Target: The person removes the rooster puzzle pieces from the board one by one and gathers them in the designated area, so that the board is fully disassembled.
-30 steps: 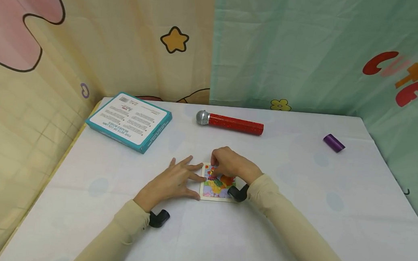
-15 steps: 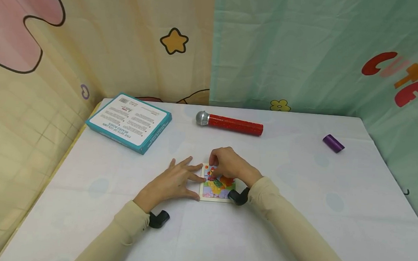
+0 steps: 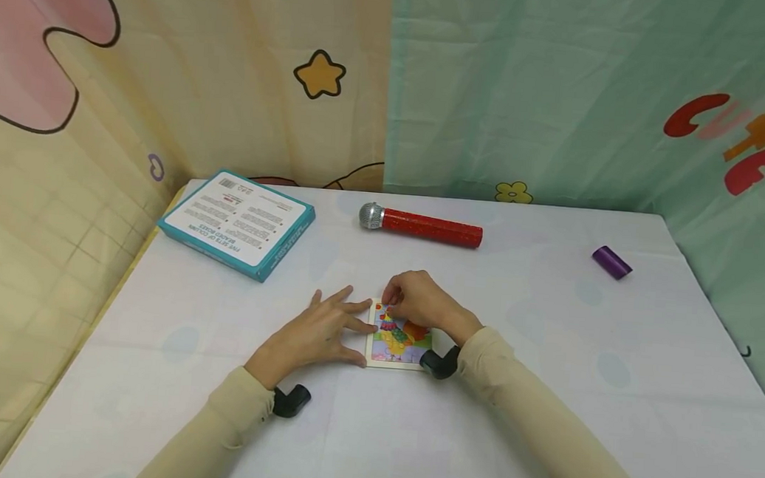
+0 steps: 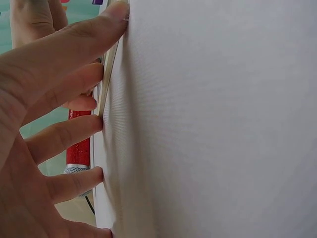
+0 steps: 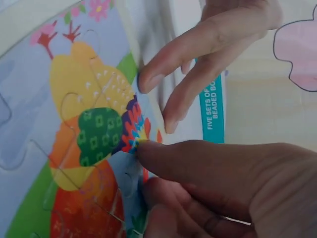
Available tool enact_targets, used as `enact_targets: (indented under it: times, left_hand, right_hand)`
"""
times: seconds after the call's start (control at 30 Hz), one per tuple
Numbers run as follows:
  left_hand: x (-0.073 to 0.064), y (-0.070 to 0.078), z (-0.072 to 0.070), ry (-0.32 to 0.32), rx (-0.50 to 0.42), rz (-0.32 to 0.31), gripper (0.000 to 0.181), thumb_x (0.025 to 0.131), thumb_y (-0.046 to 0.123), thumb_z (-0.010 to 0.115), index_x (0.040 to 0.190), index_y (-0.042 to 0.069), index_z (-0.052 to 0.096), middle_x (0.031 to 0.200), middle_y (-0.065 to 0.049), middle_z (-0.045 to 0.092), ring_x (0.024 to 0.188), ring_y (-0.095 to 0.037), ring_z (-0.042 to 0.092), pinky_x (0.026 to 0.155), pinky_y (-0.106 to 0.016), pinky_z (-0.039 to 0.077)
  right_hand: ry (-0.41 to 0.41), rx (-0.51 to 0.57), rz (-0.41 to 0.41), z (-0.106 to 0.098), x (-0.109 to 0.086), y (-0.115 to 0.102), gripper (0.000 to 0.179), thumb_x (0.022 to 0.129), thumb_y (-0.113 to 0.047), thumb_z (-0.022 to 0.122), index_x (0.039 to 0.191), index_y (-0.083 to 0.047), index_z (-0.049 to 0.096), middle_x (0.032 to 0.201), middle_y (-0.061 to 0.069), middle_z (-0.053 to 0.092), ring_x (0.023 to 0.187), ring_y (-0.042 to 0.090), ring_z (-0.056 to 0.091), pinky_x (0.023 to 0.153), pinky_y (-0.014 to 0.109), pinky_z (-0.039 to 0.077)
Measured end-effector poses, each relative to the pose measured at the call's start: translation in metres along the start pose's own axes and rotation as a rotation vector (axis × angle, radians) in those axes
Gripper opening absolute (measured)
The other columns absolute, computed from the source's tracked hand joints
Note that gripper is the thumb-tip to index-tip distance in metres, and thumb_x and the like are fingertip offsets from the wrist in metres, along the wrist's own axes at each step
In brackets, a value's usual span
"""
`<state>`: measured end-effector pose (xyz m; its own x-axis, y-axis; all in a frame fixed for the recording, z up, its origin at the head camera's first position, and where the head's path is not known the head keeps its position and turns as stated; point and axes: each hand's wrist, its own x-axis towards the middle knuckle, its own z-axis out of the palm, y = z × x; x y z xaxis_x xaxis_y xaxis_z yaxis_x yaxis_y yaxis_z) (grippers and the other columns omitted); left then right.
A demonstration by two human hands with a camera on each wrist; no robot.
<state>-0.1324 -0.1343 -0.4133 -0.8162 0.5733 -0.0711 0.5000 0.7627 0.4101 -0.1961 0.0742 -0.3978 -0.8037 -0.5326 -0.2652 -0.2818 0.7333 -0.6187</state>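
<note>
A small square jigsaw puzzle [image 3: 391, 349] with a pale frame lies on the white table; its picture is a colourful bird. My left hand [image 3: 316, 334] is spread at its left side. In the left wrist view the thumb [image 4: 96, 30] and some fingertips meet the edge of the puzzle frame [image 4: 110, 74]. My right hand [image 3: 426, 301] is over the puzzle's upper part, fingers curled. In the right wrist view its thumb [image 5: 171, 158] and bent fingers pinch a puzzle piece [image 5: 130, 178] near the bird's head, partly hidden by the hand.
Behind the hands lies a red toy microphone [image 3: 430, 227] with a silver head. A flat teal-and-white box [image 3: 234, 217] is at the back left. On the right side of the table [image 3: 551, 303] lies a purple cylinder [image 3: 612, 262]. Printed curtains [image 3: 532, 94] hang behind.
My right thumb and fingers have shifted slightly up and away, uncovering more of the bird's head. The left hand holds its place at the frame.
</note>
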Motion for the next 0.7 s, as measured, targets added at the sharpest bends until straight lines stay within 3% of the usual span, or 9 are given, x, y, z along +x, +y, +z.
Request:
enact_targets:
  times: [0.13, 0.37, 0.7]
  left_hand:
    - [0.0, 0.0, 0.0, 0.003, 0.005, 0.004, 0.054, 0.07, 0.047, 0.085, 0.118, 0.025, 0.074, 0.145, -0.005, 0.051, 0.144, -0.041, 0.026, 0.103, -0.077, 0.018]
    - [0.0, -0.001, 0.001, 0.018, 0.015, 0.018, 0.054, 0.069, 0.046, 0.086, 0.118, 0.025, 0.074, 0.145, -0.005, 0.052, 0.143, -0.042, 0.027, 0.101, -0.078, 0.02]
    - [0.0, -0.003, 0.003, 0.016, 0.004, 0.017, 0.054, 0.069, 0.046, 0.086, 0.117, 0.025, 0.075, 0.145, -0.005, 0.052, 0.144, -0.041, 0.026, 0.101, -0.078, 0.018]
  right_hand:
    - [0.01, -0.077, 0.013, -0.001, -0.002, -0.003, 0.023, 0.085, -0.012, 0.077, 0.105, -0.006, 0.069, 0.087, 0.001, 0.061, 0.082, 0.018, 0.055, 0.069, 0.023, 0.052]
    - [-0.017, -0.201, 0.025, -0.002, -0.004, -0.014, 0.02, 0.083, -0.016, 0.08, 0.095, -0.007, 0.068, 0.087, 0.001, 0.061, 0.081, 0.017, 0.056, 0.069, 0.025, 0.053]
    - [-0.053, -0.226, 0.084, -0.003, 0.0, -0.022, 0.019, 0.081, -0.016, 0.082, 0.092, -0.007, 0.069, 0.089, 0.003, 0.061, 0.084, 0.02, 0.056, 0.074, 0.028, 0.054]
